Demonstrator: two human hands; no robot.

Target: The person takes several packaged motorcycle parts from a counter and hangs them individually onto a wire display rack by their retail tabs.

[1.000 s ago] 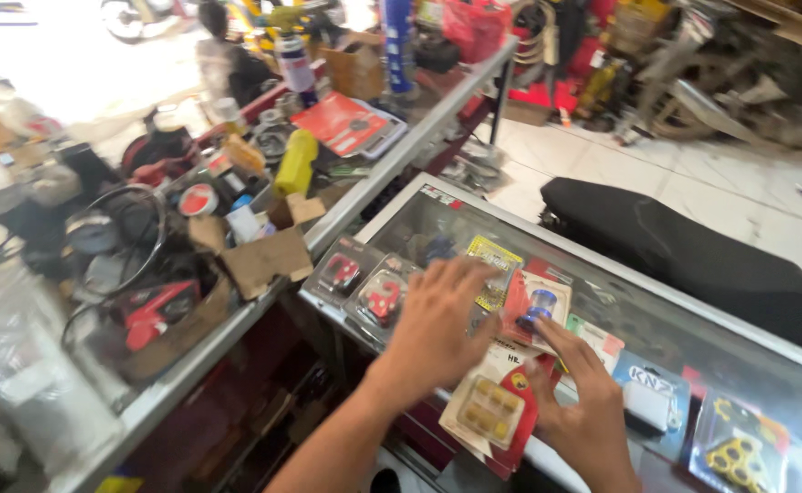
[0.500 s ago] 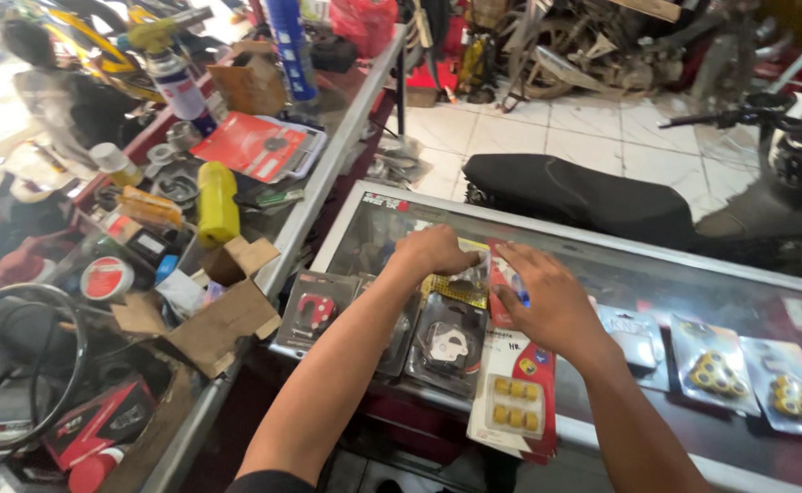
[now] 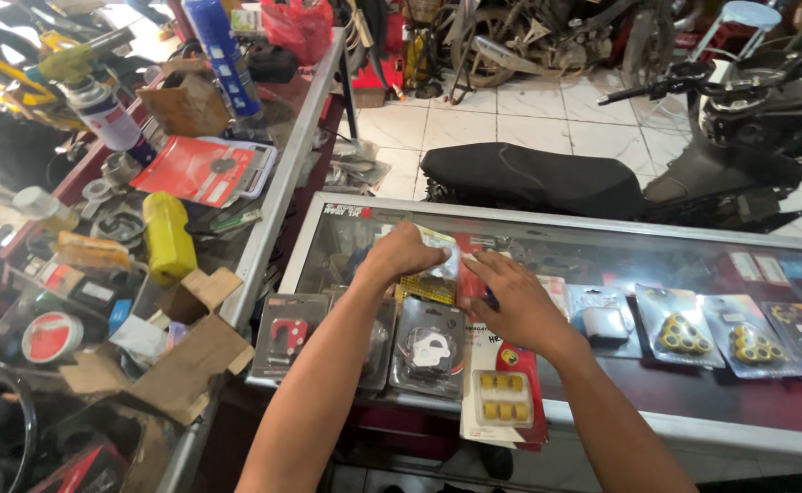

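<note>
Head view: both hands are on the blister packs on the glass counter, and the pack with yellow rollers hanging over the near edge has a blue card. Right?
Not quite. In the head view the roller pack hanging over the near edge has a red and white card, not blue. The rest holds: the left hand and right hand are on the packs on the glass counter.

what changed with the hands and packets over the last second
Both hands moved up the glass counter: the left hand now rests on the yellow blister packet, the right hand covers the red one. The yellow-roller packet stayed at the counter's edge.
</note>
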